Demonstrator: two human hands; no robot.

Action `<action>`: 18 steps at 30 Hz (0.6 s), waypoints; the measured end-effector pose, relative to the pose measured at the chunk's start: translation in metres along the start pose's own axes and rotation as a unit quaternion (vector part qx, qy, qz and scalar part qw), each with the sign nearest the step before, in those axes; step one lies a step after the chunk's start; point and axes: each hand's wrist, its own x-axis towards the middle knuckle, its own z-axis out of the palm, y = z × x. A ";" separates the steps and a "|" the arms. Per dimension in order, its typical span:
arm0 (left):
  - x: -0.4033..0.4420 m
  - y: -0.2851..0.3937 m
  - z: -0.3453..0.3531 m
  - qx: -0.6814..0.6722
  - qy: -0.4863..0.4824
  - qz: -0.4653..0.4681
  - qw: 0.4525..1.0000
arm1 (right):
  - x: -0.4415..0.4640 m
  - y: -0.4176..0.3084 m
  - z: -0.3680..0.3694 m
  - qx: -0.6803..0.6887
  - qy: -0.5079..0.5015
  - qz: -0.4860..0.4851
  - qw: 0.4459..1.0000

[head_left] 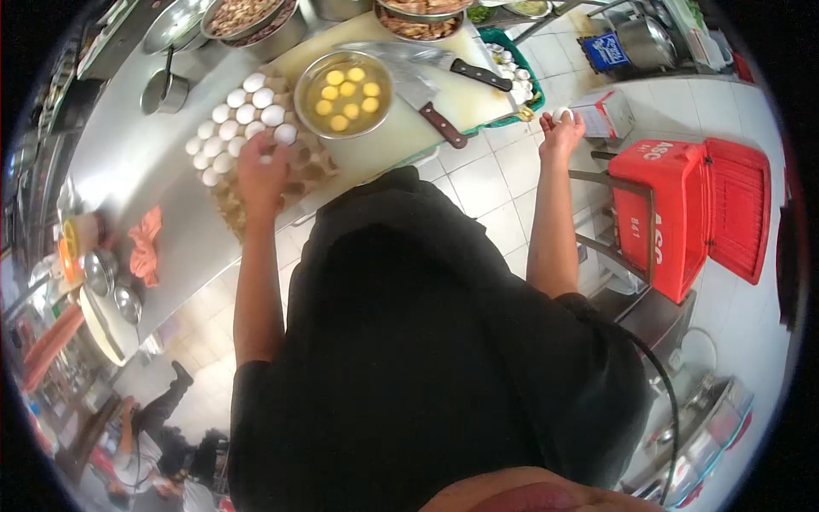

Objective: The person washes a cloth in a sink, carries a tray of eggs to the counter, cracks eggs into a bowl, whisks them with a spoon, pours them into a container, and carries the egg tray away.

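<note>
My left hand point(263, 171) is over the egg carton point(319, 162), its fingers bent around an egg near the carton's right part. Several white eggs point(229, 130) fill the carton's upper left cups. Beside the carton, a metal bowl point(300, 92) holds several cracked eggs with whole yolks point(348, 89). Out to the right, my right hand point(560, 135) has its fingers curled around white eggshell point(560, 113), above the floor near the green basket point(536, 96) of shells.
Two knives with a black handle point(482, 75) and a brown handle point(444, 126) lie on the cutting board point(414, 141). Bowls of meat point(243, 15) stand behind. A red cooler point(674, 213) is at right; people point(153, 452) are at lower left.
</note>
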 end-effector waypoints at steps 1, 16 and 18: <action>0.001 -0.004 0.004 0.008 -0.001 0.005 1.000 | 0.019 0.014 -0.012 -0.024 0.026 0.007 0.999; 0.007 0.004 0.011 0.097 -0.051 -0.027 0.994 | -0.012 0.013 0.028 0.008 -0.151 -0.009 0.988; 0.008 0.005 0.011 0.104 -0.048 -0.025 0.993 | -0.055 -0.012 0.068 -0.065 -0.246 -0.064 0.965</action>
